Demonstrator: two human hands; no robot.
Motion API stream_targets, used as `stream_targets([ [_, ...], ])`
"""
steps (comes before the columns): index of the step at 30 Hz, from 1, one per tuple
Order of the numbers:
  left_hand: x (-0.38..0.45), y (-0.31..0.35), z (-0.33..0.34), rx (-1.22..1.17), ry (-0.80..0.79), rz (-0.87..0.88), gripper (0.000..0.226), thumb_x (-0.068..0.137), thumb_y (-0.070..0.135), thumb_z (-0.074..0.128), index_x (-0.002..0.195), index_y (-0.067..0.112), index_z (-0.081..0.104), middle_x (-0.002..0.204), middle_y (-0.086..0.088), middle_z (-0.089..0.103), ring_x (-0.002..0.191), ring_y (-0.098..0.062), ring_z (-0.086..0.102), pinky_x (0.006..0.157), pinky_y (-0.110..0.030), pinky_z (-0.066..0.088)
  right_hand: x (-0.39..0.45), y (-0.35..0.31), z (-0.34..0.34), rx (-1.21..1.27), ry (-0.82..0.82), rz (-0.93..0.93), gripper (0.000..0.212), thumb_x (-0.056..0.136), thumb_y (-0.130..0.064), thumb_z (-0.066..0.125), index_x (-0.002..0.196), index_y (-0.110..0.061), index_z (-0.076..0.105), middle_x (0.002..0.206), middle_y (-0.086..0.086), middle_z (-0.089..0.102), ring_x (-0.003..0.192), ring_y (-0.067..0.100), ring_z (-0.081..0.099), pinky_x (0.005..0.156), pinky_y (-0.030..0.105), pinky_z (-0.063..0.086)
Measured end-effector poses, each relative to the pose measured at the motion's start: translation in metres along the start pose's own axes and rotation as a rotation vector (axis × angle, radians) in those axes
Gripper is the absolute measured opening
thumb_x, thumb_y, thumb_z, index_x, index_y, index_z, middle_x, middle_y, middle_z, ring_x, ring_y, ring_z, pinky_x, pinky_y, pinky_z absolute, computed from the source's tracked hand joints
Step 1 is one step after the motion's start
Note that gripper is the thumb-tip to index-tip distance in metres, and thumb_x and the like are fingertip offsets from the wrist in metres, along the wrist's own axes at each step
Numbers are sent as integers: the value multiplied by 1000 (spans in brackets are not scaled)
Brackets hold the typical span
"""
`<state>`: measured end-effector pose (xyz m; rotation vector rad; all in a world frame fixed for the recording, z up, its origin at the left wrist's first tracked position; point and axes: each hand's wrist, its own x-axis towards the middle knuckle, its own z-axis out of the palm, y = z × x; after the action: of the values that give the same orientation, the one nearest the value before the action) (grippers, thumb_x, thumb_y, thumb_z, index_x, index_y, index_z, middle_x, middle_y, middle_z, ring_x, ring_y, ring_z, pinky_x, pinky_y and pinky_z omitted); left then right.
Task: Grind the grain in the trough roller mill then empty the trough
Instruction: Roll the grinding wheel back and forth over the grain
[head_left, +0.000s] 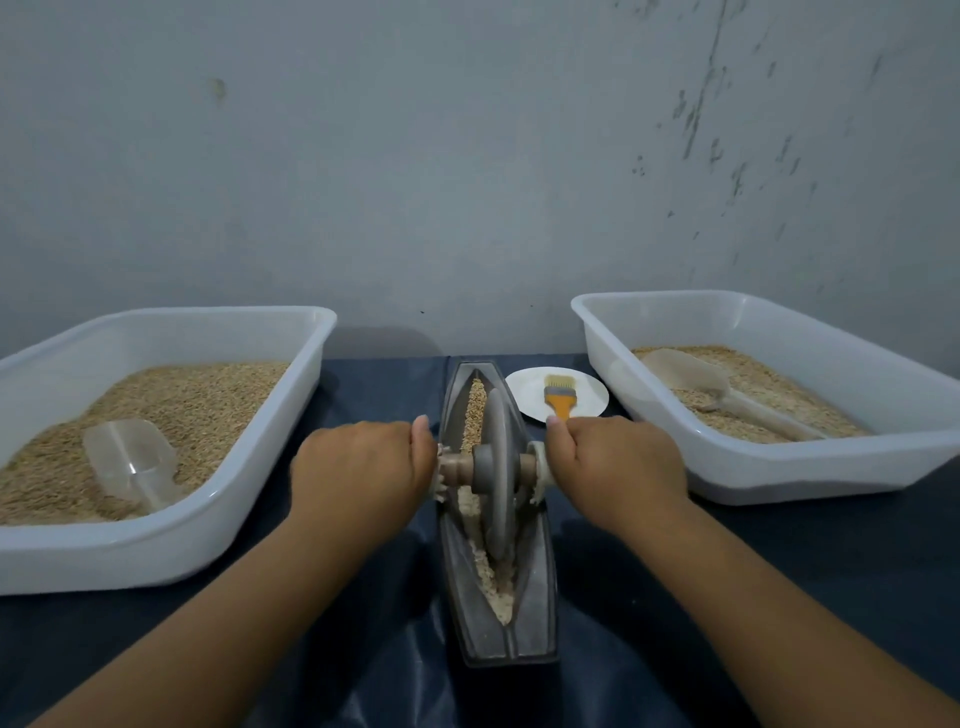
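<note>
Head view, left hand (363, 467) and right hand (615, 465) hiding axle ends

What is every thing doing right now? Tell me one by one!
Left hand: grips axle's left end.
Right hand: grips axle's right end.
Wheel: upright in trough.
Trough: holds grain, whole ahead, crushed nearer.
Left tub: grain inside, scoop on it.
Right tub: some grain, scoop inside.
Brush: lying on plate.

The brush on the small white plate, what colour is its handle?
Orange; the brush has pale yellowish bristles, best seen in the head view.
</note>
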<state>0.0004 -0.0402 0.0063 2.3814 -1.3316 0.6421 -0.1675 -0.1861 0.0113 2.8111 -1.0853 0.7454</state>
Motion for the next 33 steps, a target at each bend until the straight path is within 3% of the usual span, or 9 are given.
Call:
stream_targets([
  [3, 30, -2, 19, 73, -21, -20, 56, 93, 42, -1, 81, 20, 49, 68, 2, 46, 69, -25, 53, 67, -32, 43, 21, 1, 13, -12, -10, 47, 56, 100, -41, 19, 80, -20, 67, 79, 5, 66, 70, 26, 54, 67, 33, 42],
  [5, 38, -1, 20, 109, -29, 7, 49, 96, 39, 6, 82, 20, 49, 69, 1, 45, 67, -24, 48, 67, -32, 41, 25, 1, 17, -1, -7, 63, 56, 101, -40, 19, 85, -19, 68, 83, 7, 68, 70, 26, 51, 67, 33, 40],
  [8, 27, 1, 18, 137, 16, 114, 53, 94, 31, 0, 89, 17, 51, 67, 4, 43, 58, -20, 43, 58, -28, 37, 17, 4, 15, 5, -15, 36, 56, 101, -41, 17, 77, -20, 63, 78, 5, 66, 69, 24, 58, 69, 34, 47],
  [14, -15, 0, -15, 95, 40, 126, 59, 89, 47, -6, 63, 25, 41, 55, 6, 44, 49, -15, 45, 52, -28, 42, -10, 8, -20, 77, -230, -9, 55, 98, -50, 21, 58, -23, 48, 60, -1, 52, 57, 16, 50, 53, 31, 33],
  [18, -25, -1, -19, 80, 67, 124, 52, 95, 43, 15, 51, 24, 38, 42, 7, 37, 36, -18, 38, 40, -28, 36, -14, 4, -26, 40, -185, -29, 56, 98, -50, 21, 55, -23, 45, 56, -1, 48, 53, 15, 47, 50, 30, 30],
  [24, 13, -9, 20, 149, 42, 84, 55, 96, 32, -4, 79, 19, 47, 63, 7, 42, 54, -17, 42, 51, -25, 32, 21, -4, 8, -62, 4, -7, 46, 97, -39, 14, 71, -24, 50, 71, 1, 57, 64, 24, 51, 60, 31, 38],
  [26, 26, -7, 27, 121, 6, 58, 56, 96, 28, -5, 91, 18, 50, 70, 3, 46, 61, -21, 48, 61, -27, 45, 31, -4, 12, -19, -6, 16, 43, 97, -36, 16, 71, -25, 49, 72, 2, 57, 65, 25, 52, 62, 32, 41],
  [30, 28, -5, 22, 108, -44, 21, 50, 97, 35, 3, 88, 18, 49, 73, 2, 49, 71, -25, 58, 70, -32, 50, 33, -4, 10, -2, -39, 5, 43, 98, -36, 19, 72, -24, 49, 74, 4, 58, 68, 25, 53, 64, 33, 42],
  [33, 3, -3, 7, 63, 48, 111, 59, 92, 37, -11, 79, 21, 45, 63, 6, 42, 56, -18, 48, 56, -28, 44, 16, 2, 1, -45, -142, -33, 44, 99, -39, 20, 72, -22, 50, 73, 1, 55, 66, 23, 50, 60, 32, 35],
])
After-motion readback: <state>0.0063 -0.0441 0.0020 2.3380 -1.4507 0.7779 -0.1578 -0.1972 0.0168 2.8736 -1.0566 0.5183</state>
